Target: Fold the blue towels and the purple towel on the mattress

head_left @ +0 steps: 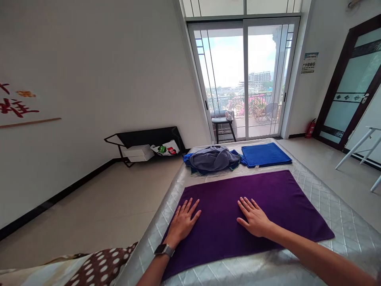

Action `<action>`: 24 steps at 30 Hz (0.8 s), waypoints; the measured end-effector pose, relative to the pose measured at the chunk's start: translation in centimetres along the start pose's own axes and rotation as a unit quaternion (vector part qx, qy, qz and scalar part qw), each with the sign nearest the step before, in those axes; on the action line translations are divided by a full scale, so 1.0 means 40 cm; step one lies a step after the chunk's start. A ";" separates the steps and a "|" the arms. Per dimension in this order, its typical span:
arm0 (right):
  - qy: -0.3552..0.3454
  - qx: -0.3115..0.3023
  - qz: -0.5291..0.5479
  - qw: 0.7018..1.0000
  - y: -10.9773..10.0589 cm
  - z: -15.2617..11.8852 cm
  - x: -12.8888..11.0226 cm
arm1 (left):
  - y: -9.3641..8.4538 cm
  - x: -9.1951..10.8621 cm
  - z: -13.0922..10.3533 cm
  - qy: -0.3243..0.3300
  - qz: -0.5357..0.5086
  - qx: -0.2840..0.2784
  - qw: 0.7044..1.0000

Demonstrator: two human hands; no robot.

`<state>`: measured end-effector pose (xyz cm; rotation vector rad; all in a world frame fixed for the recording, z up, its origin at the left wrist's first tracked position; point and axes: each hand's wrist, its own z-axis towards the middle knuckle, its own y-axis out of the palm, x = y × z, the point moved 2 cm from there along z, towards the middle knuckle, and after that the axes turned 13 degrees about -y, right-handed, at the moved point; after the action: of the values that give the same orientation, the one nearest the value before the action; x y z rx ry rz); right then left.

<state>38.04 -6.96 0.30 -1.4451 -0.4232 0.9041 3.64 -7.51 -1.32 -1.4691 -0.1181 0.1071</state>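
Note:
A purple cloth lies spread flat on the quilted silver-white mattress. My left hand rests on its left part, palm down with the fingers spread, and a watch is on that wrist. Further right, my right hand also lies flat on the purple cloth, fingers stretched out. Beyond the cloth sits a rumpled pile of grey and blue cloths. To the right of the pile is a neatly folded blue cloth.
A low black rack holding white boxes stands by the left wall. Brown dotted bedding is at the lower left. Behind the mattress are glass sliding doors. A fire extinguisher and white-legged furniture stand right.

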 end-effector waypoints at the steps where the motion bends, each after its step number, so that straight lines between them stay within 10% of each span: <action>1: 0.016 0.000 -0.007 1.000 -0.010 -0.025 0.025 | 0.002 -0.001 0.000 0.001 -0.001 0.001 1.000; 12: 0.286 -0.002 -0.104 0.953 -0.140 -0.455 0.387 | 0.019 -0.014 0.011 0.010 -0.008 0.010 1.000; 17: 0.293 0.009 -0.127 0.948 -0.155 -0.515 0.398 | 0.021 -0.040 -0.009 0.020 -0.030 0.032 0.999; 24: 0.194 0.071 -0.112 0.972 -0.104 -0.479 0.309 | 0.089 -0.116 -0.197 -0.021 -0.017 0.028 0.999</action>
<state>60.95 -9.98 -1.47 -1.3712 -0.2172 0.4447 0.18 -15.59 -5.70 -1.4080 -0.1726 0.1127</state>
